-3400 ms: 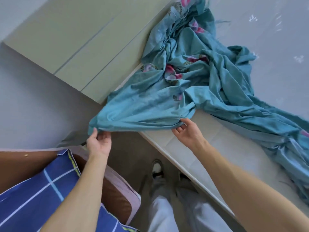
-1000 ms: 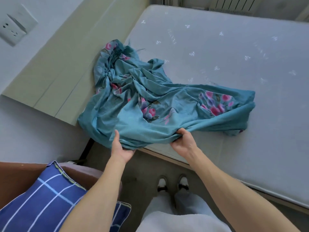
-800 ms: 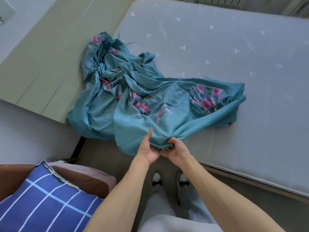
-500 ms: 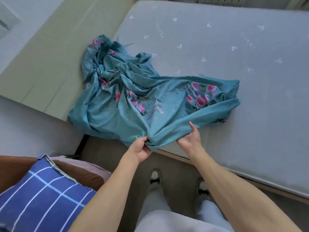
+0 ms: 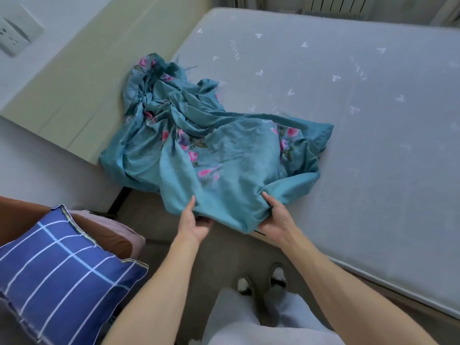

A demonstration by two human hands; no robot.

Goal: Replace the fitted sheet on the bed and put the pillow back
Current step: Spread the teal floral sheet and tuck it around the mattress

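Note:
A teal fitted sheet (image 5: 219,150) with pink flowers lies bunched on the near corner of the bare grey mattress (image 5: 361,120), next to the pale green headboard (image 5: 99,78). Its near edge hangs over the bed's side. My left hand (image 5: 193,224) grips that edge from below, thumb on top. My right hand (image 5: 276,220) grips the same edge a little to the right, thumb on the cloth. A blue pillow (image 5: 57,272) with white checks lies at the lower left on a brown seat.
The brown seat (image 5: 119,235) with a pinkish cushion stands left of my legs. A wall socket (image 5: 17,33) is at the upper left. A radiator (image 5: 333,6) runs behind the bed's far side. Bare floor (image 5: 154,212) lies between seat and bed.
The sheet has been gathered from a long spread into a heap on the mattress corner. My hands came together on its near edge, then shifted apart along it, both still gripping.

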